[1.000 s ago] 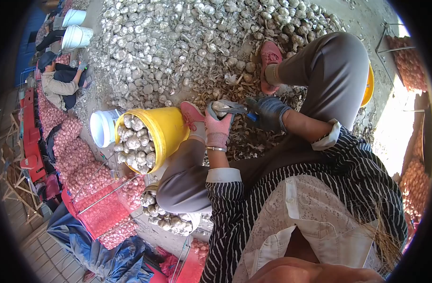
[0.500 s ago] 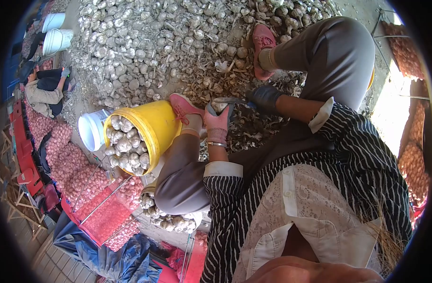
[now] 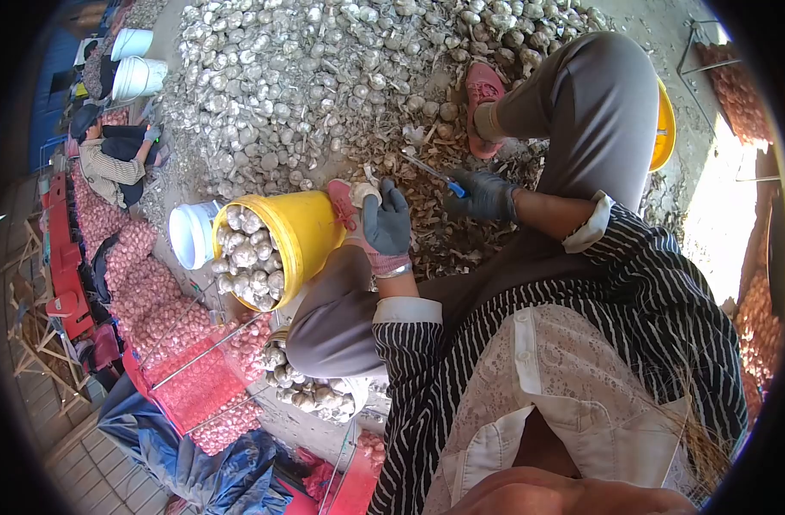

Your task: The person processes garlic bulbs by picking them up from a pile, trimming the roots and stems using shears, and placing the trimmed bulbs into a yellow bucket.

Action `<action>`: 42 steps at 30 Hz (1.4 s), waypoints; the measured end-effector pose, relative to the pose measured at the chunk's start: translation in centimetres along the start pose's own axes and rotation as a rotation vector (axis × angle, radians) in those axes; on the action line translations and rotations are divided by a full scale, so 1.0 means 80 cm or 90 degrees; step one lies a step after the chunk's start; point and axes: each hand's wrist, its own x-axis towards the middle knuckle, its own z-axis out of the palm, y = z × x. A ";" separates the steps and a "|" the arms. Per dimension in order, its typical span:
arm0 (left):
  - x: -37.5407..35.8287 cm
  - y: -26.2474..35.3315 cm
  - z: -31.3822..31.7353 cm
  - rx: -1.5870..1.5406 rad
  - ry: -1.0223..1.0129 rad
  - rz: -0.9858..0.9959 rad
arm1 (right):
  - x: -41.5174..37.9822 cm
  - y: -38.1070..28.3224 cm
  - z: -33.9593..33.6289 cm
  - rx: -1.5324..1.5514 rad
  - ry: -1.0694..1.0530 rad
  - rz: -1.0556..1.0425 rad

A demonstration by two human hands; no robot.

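My left hand (image 3: 387, 225), in a pink glove with a grey coated palm, is turned palm up beside the yellow bucket (image 3: 311, 232). At its thumb side a pale garlic bulb (image 3: 364, 194) appears held, though the exact contact is partly hidden. My right hand (image 3: 485, 197), in a dark grey glove, is closed round the blue handle of a knife (image 3: 434, 174). The thin blade points away up and left over loose garlic skins (image 3: 448, 232). Garlic bulbs (image 3: 253, 257) fill the tilted mouth of the yellow bucket.
A large heap of garlic (image 3: 281, 94) spreads ahead. A white bucket (image 3: 193, 233) stands behind the yellow one, and another container of garlic (image 3: 320, 395) is by my left knee. Red net sacks (image 3: 144, 275) line the left. A seated person (image 3: 109, 163) is farther off.
My left hand has turned over and shifted slightly left with the bulb, away from the knife. My right hand has drawn the knife away, its blade now angled up. The view has shifted slightly.
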 end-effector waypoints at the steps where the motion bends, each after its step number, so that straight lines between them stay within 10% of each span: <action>1: -0.004 0.000 0.000 -0.029 -0.007 -0.007 | -0.010 -0.009 -0.002 -0.030 0.016 -0.043; 11: -0.021 -0.021 0.008 0.486 0.016 -0.049 | -0.006 -0.007 -0.017 -0.115 -0.095 -0.061; 13: -0.021 -0.005 0.011 0.303 0.071 0.029 | 0.002 0.005 0.001 0.017 -0.020 -0.008; 16: 0.004 0.054 0.008 0.010 -0.224 0.328 | 0.019 0.003 -0.013 0.248 0.059 0.106; 19: -0.017 0.106 0.070 -0.358 -0.176 0.307 | 0.031 -0.002 -0.015 0.467 0.076 0.179; 21: 0.015 0.114 0.053 -0.255 -0.217 0.242 | 0.040 -0.004 -0.005 0.597 0.194 0.234; 25: 0.103 0.027 0.030 0.390 0.189 0.049 | 0.050 -0.020 -0.013 0.677 0.208 0.275; 33: 0.277 -0.111 0.020 1.504 -0.136 -0.127 | 0.067 -0.015 -0.008 0.770 0.244 0.193; 39: 0.323 -0.156 0.008 1.719 -0.359 -0.208 | 0.076 -0.002 0.005 0.776 0.299 0.250; 42: 0.329 -0.172 -0.047 1.517 -0.089 -0.288 | 0.073 -0.017 -0.005 0.777 0.300 0.257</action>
